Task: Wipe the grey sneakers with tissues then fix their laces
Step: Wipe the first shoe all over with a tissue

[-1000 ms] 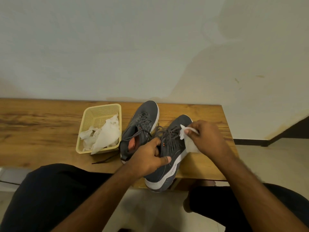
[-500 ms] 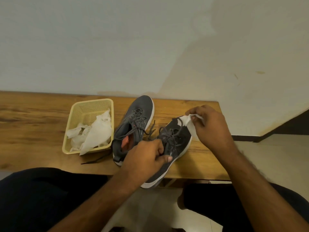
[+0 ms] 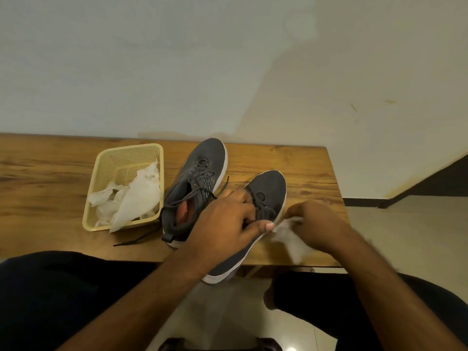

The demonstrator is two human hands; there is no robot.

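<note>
Clearly, from the head camera, the wiping is in progress and not finished. The left hand grips the right-side sneaker at its collar and laces, fingers curled around it, and the heel of this shoe hangs over the near edge of the table. The right hand pinches a white tissue, blurred in the picture, against the outer side of this sneaker, at about 3 o'clock from the left hand. The second sneaker stands alone on the table at about 10 o'clock from the left hand, nothing touching it; its laces are loose and one end trails on the wood, so the lacing step seems still to do for both shoes. If this second shoe was wiped already cannot be told. A yellow basket stands just beside it at 9 o'clock, with crumpled tissues inside, which suggests some wiping is done. A dark loose lace lies on the wood before the basket. The table is of brown wood with visible grain and stands against a pale wall. At 3 o'clock the floor is light tile with a dark skirting line.
</note>
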